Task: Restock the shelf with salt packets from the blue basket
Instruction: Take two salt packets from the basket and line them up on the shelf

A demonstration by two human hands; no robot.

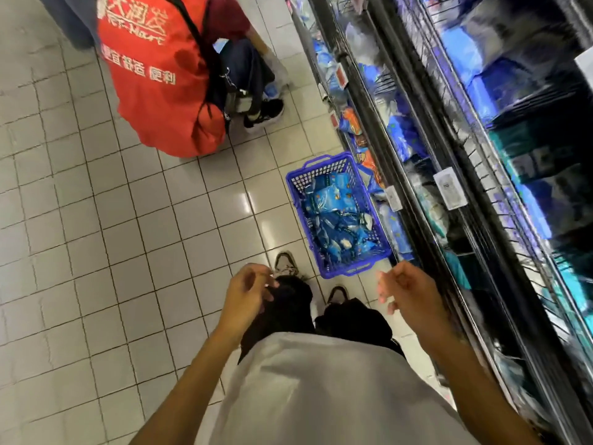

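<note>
Step in hand looks like the gap between picks: nothing is held in either hand. Left hand is seen over the left leg, fingers loosely curled, empty; right hand is seen just below the basket's near end, fingers relaxed and part-spread, empty, some motion blur. Blue basket is set on the tiled floor right against the base of the shelf, just ahead of the feet, approx half full of blue salt packets piled loose. Shelf rows are stocked w/ blue packs already; exact gap to be filled can't be told, too blurred. Next move judged: a bend down is needed, a packet to be gripped from the top of the pile, then lifted to the matching row. A crouching person in a red vest is noted further up the aisle, well apart from basket, so no clash expected
</note>
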